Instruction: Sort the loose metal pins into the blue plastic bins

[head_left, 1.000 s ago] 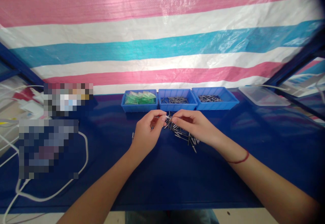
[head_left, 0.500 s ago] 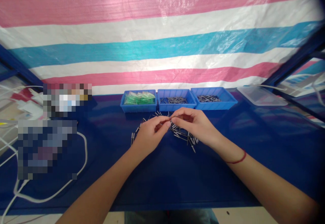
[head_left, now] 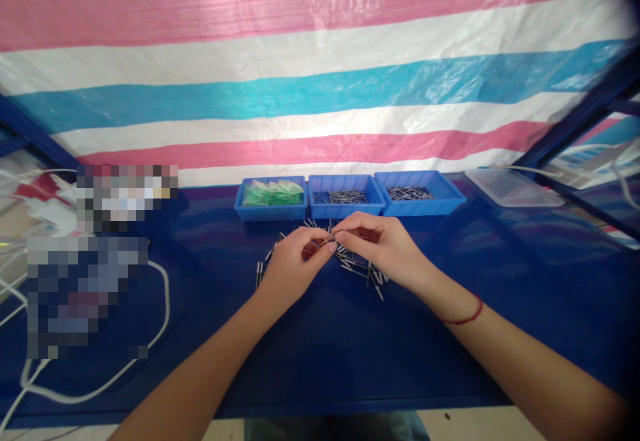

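Note:
My left hand (head_left: 293, 264) and my right hand (head_left: 383, 244) meet above a loose pile of small metal pins (head_left: 357, 268) on the blue table (head_left: 350, 341). Both hands pinch with fingertips together around a thin pin (head_left: 327, 241) held between them. More pins lie scattered to the left of my left hand (head_left: 260, 271). Behind the hands stand three blue trays: the left tray (head_left: 270, 200) holds green plastic pieces, the middle tray (head_left: 345, 196) and the right tray (head_left: 417, 192) hold metal pins.
A clear plastic lid or tray (head_left: 515, 188) lies at the back right. A white cable (head_left: 150, 334) loops over the table's left side beside blurred items. A striped tarpaulin (head_left: 320, 74) hangs behind the trays. Blue frame bars (head_left: 575, 128) slant at the right.
My left hand has dropped slightly toward the table and its fingers curled tighter. My right hand stays almost in place. The view has shifted a little.

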Tool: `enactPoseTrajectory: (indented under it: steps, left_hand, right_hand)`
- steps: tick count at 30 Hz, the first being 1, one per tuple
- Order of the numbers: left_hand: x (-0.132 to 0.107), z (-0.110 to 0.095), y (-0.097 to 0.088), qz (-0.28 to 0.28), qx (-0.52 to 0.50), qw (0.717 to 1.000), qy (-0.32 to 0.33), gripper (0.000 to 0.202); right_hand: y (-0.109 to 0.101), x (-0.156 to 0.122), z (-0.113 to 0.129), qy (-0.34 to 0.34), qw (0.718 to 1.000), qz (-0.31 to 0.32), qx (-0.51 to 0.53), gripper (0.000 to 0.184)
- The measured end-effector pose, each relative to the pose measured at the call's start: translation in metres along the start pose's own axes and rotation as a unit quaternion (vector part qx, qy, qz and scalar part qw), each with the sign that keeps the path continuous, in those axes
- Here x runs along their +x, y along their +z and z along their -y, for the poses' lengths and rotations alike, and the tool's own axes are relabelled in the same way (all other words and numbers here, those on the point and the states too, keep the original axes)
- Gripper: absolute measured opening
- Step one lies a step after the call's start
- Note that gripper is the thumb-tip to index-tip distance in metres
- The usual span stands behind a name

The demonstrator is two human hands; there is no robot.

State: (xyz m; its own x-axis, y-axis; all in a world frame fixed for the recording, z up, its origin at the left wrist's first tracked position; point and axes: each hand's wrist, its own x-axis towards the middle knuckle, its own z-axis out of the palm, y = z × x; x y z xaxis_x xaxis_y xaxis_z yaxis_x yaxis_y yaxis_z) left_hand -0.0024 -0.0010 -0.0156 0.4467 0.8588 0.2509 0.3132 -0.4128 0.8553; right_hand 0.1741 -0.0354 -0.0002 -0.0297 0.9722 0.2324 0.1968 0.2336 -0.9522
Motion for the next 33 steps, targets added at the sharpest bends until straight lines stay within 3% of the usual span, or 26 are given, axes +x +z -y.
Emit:
enactPoseTrajectory:
  steps: [9, 11, 13, 17, 20, 23, 26, 30, 33]
  left_hand:
    - [0.002, -0.006, -0.005, -0.03, 0.007, 0.999, 0.012, 0.022]
    - [0.003, -0.008, -0.007, -0.031, 0.033, 0.999, 0.009, 0.027]
    - [0.004, -0.01, -0.013, -0.034, 0.071, 0.997, 0.016, 0.031]
    - [0.012, -0.009, -0.034, -0.039, 0.19, 0.98, 0.047, 0.029]
    - [0.017, -0.004, -0.051, -0.005, 0.284, 0.957, 0.054, 0.026]
    - [0.017, 0.0, -0.058, 0.074, 0.334, 0.939, 0.025, 0.025]
    - [0.015, 0.002, -0.054, 0.152, 0.354, 0.923, 0.012, 0.022]
    - [0.011, 0.001, -0.044, 0.172, 0.372, 0.912, 0.014, 0.016]
    - [0.01, -0.001, -0.04, 0.173, 0.4, 0.9, 0.017, 0.02]
  right_hand:
    - [-0.002, 0.003, -0.003, -0.041, 0.993, 0.023, -0.11, 0.021]
    - [-0.004, 0.006, -0.005, -0.001, 0.997, -0.042, -0.067, 0.024]
    - [-0.011, 0.01, -0.009, 0.052, 0.987, -0.148, 0.016, 0.026]
    - [-0.041, 0.023, -0.02, 0.085, 0.931, -0.309, 0.175, 0.024]
    - [-0.061, 0.03, -0.026, 0.118, 0.895, -0.353, 0.245, 0.025]
    - [-0.065, 0.031, -0.027, 0.135, 0.888, -0.348, 0.267, 0.023]
    - [-0.053, 0.028, -0.023, 0.148, 0.9, -0.309, 0.269, 0.019]
    - [-0.032, 0.021, -0.013, 0.134, 0.943, -0.221, 0.211, 0.016]
    - [-0.02, 0.015, -0.009, 0.101, 0.975, -0.168, 0.102, 0.018]
